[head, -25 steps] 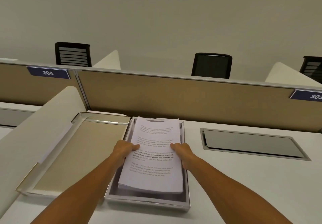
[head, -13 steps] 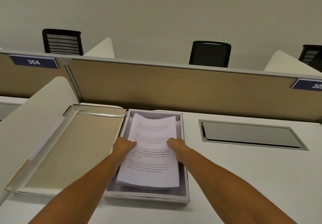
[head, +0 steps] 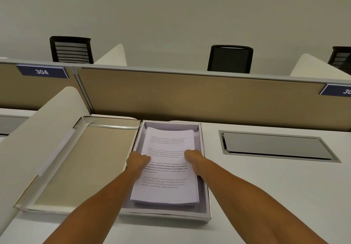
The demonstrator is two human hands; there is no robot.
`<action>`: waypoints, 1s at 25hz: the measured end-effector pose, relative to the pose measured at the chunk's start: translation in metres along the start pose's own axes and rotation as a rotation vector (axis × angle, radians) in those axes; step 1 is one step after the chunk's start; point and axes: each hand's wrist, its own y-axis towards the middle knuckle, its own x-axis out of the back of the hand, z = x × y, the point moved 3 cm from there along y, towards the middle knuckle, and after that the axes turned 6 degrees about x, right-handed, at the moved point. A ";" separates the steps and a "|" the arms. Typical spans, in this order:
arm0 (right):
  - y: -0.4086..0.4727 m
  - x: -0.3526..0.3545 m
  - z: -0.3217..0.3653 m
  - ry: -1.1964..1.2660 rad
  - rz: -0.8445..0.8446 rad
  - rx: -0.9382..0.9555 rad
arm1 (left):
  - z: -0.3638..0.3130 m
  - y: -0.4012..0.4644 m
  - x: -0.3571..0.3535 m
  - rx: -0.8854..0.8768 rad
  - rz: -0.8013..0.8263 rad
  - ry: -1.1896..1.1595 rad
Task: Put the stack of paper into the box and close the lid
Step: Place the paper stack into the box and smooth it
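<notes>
A stack of printed white paper [head: 167,190] lies inside the shallow grey box [head: 206,192] on the white desk. My left hand [head: 137,161] grips the stack's left edge and my right hand [head: 193,158] grips its right edge, both about halfway along the sheets. The box's lid [head: 81,165] lies folded open flat to the left, its beige inside facing up and joined to the box along the left wall.
A curved white side divider [head: 28,139] rises just left of the lid. A tan partition [head: 190,95] runs behind the box. A grey metal cable hatch [head: 275,146] is set in the desk to the right. Black chairs [head: 229,58] stand beyond the partition.
The stack has gone down from above the rim into the box, and both hands have lowered with it. The view has shifted slightly.
</notes>
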 end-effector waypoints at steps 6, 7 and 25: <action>-0.016 0.002 0.014 -0.217 0.058 0.036 | -0.004 -0.013 -0.002 -0.083 -0.033 0.103; -0.016 0.002 0.015 -0.248 0.056 0.049 | -0.005 -0.015 -0.002 -0.093 -0.045 0.112; -0.011 0.002 0.008 -0.141 0.036 0.084 | -0.016 -0.006 -0.014 -0.038 -0.043 0.036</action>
